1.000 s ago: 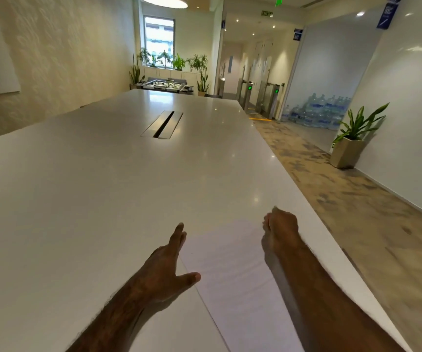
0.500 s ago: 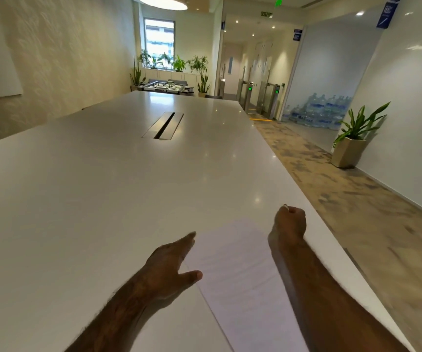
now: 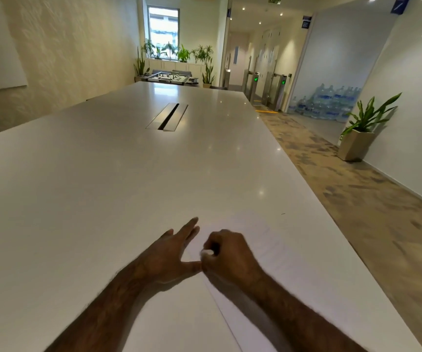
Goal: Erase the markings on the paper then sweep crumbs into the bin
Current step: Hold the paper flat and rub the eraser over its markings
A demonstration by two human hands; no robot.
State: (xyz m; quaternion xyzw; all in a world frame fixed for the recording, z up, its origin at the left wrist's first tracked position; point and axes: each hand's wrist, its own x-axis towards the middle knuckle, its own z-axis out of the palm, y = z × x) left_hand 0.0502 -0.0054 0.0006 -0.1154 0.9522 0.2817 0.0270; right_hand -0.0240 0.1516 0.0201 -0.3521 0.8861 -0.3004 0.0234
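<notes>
A white sheet of paper (image 3: 288, 270) is laid near the right edge of the long white table (image 3: 103, 186), faint markings being visible on it. Its left edge is pressed flat by the left hand (image 3: 169, 257), whose fingers are stretched straight and thumb spread. A small white eraser (image 3: 206, 252) is gripped in the curled fingers of the right hand (image 3: 230, 255), which is held over the paper, just beside the left thumb.

Your table (image 3: 128, 186) is glossy off-white, paper (image 3: 306, 275) white with faint lines, carpet (image 3: 357, 199) mottled tan-grey.
</notes>
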